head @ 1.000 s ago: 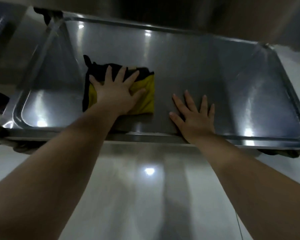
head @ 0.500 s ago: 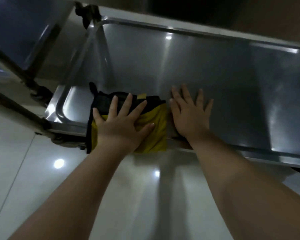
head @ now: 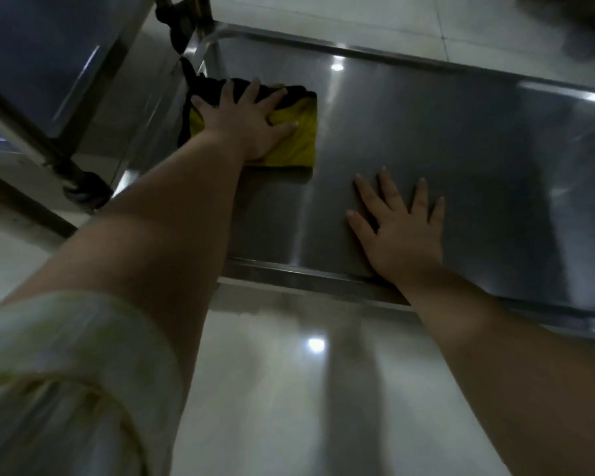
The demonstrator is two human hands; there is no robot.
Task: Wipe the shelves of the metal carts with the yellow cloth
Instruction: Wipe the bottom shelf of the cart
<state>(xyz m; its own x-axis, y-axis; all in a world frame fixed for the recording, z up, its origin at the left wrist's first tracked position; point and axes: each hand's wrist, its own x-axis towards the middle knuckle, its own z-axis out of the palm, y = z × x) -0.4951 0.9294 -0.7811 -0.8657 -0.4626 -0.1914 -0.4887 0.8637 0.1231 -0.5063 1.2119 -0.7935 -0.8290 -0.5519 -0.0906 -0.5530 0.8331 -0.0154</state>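
Yellow is the colour of my cloth [head: 289, 142], with a black part at its far side. It lies flat on the metal shelf [head: 461, 149], up near the far left corner, close to the left rim. My left hand [head: 248, 121] is on top of it. The fingers are straight and spread wide, and the palm pushes the cloth down onto the metal. I am not gripping it, just pressing.

My right hand [head: 399, 231] is flat too, with fingers spread, on the bare metal near the front rim. It holds nothing. It is well apart from the cloth, off to the right. I think it is there so I can lean and keep the cart from rolling.

How far along am I? I think I am in the middle of wiping this one shelf. The cloth is at the left end. The whole shelf is shiny with spots of light on it. I see no dirt or wet marks, so I cannot tell which parts are wiped and which are not. The long right part is far from the cloth, and I think it needs a pass.

Another metal cart [head: 49, 46] stands to my left, with a dark wheel [head: 86, 190] on the pale floor [head: 289, 389]. I cannot tell if its shelves are clean. The task says carts, so I guess that one is to be done as well.
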